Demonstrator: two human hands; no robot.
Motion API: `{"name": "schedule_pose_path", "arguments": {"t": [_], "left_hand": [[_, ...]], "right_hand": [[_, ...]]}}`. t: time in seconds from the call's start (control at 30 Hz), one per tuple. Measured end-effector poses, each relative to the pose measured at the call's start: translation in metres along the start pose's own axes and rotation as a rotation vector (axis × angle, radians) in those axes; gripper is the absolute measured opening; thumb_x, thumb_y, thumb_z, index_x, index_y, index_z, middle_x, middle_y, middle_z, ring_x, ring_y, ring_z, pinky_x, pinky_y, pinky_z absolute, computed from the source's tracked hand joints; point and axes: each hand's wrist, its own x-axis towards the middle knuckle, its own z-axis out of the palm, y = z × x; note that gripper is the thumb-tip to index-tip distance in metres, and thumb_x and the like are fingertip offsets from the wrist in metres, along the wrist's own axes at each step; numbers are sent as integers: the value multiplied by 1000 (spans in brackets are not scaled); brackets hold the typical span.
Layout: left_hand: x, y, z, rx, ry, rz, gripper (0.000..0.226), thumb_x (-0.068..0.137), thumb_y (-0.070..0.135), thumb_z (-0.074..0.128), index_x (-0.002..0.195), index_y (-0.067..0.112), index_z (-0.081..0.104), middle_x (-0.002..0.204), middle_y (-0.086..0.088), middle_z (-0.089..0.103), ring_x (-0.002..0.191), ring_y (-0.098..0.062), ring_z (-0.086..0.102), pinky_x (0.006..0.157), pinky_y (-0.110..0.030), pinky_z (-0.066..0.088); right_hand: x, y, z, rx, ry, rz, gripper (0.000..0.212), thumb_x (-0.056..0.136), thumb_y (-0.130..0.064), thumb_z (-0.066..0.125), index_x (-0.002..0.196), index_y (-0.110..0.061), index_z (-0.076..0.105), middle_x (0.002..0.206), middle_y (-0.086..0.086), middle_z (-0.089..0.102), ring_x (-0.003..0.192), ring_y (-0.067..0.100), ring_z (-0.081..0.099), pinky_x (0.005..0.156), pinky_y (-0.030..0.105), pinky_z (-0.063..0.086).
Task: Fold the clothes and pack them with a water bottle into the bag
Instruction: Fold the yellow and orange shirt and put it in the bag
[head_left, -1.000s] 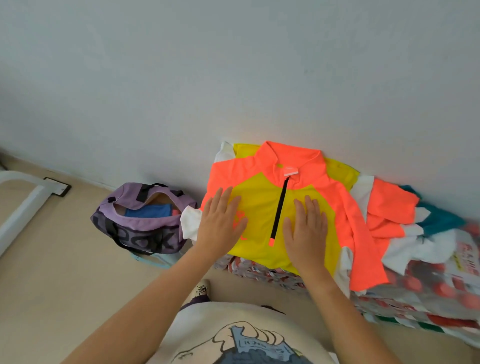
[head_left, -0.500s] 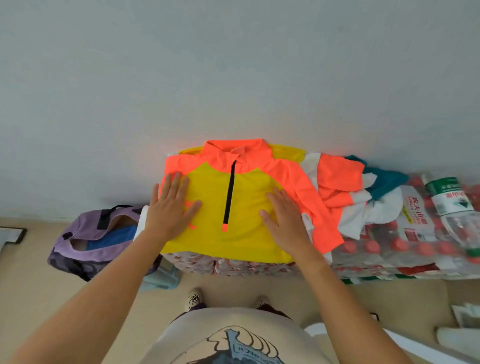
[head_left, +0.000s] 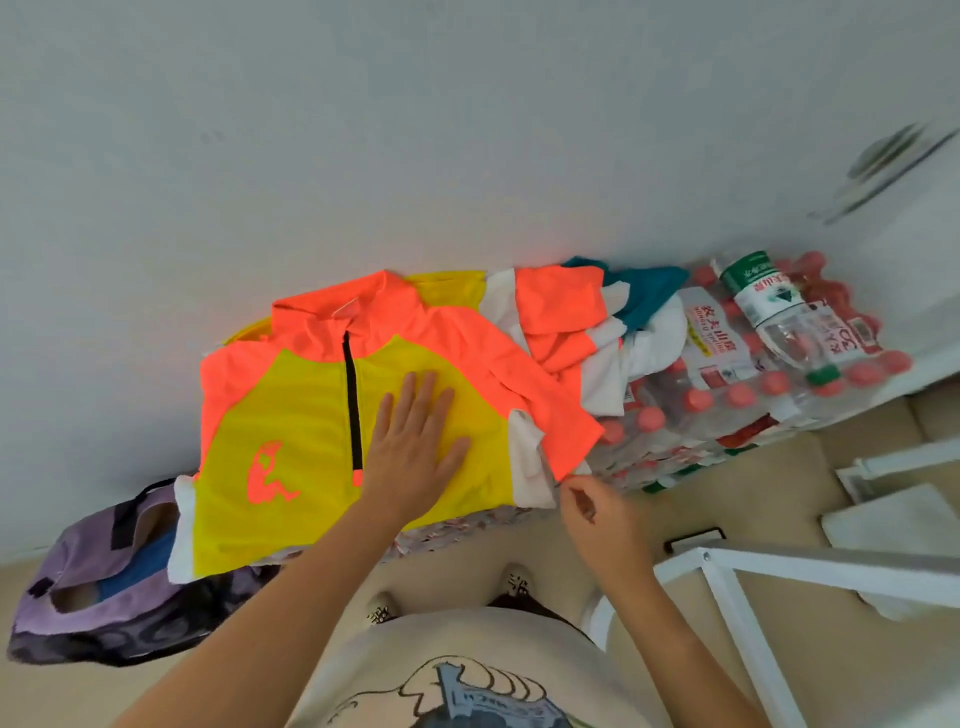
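Observation:
A yellow and orange zip-neck shirt (head_left: 291, 415) lies front-up on shrink-wrapped packs of bottles. My left hand (head_left: 415, 441) presses flat on its chest, just right of the black zip. My right hand (head_left: 587, 512) is at the end of the shirt's orange right sleeve (head_left: 550, 421), with thumb and fingers curled and pinching the cuff's edge. More clothes (head_left: 576, 322) in orange, white and teal are heaped behind the sleeve. A clear water bottle (head_left: 774, 306) with a green label lies on the packs at the right. The purple bag (head_left: 78, 603) stands open on the floor at the left, with something blue inside.
The packs of red-capped bottles (head_left: 727, 400) run along a white wall. A white metal frame (head_left: 727, 571) stands close on the right, by my right forearm. My feet are on the beige floor (head_left: 779, 467) right below the shirt.
My left hand slid from the shirt's left side to right of the zip. My right hand left the chest and dropped to the sleeve's cuff. The view swung right.

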Motion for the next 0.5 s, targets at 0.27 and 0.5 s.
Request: {"name": "schedule_pose_path", "arguments": {"t": [0.27,0.5], "left_hand": [[2,0,5,48,-31,-8,73,96,61,18,153,17,30,164,-7,11,152,-27,0,122,-50,8],[1,4,1,24,-46,-26,77,93,65,11,155,20,24,164,-4,5,151,-26,-5,122,-47,2]], "right_hand": [[7,-14,20,484,-112,247,38,87,-28,73,65,-16,45,60,-10,41,54,6,38,53,18,29],[10,13,-15,429,-129,256,22,89,-20,71,72,-16,59,66,-6,58,64,12,53,65,27,42]]}}
